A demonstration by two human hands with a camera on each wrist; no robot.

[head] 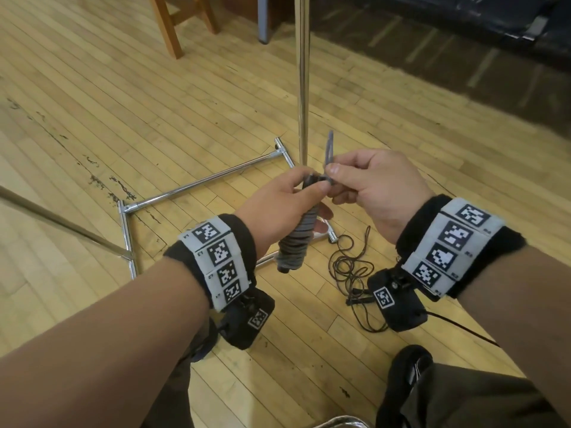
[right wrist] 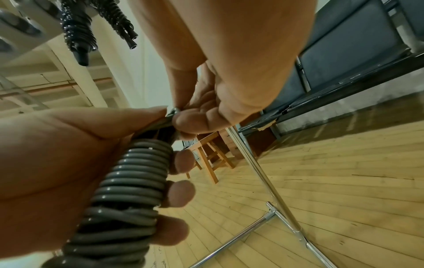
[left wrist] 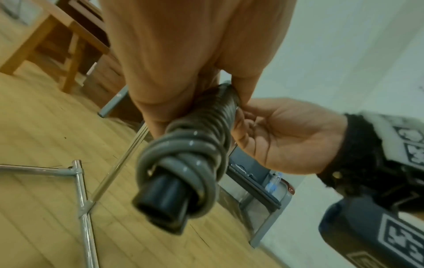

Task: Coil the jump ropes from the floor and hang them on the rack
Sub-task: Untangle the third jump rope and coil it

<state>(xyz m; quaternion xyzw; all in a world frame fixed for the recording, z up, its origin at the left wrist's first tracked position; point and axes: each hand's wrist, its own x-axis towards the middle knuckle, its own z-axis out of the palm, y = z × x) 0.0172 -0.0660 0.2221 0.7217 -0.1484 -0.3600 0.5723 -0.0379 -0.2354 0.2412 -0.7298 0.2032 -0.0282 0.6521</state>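
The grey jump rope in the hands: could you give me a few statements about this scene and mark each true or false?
1. The left hand grips the grey jump rope, wound around its handles. True.
2. The right hand hangs idle. False: it pinches the rope's loose end loop at the top of the bundle.
3. A thin dark rope lies tangled on the wooden floor. True.
4. The metal rack lies flat. False: its pole stands upright.
5. Coiled ropes already hang up high. True, in the right wrist view.
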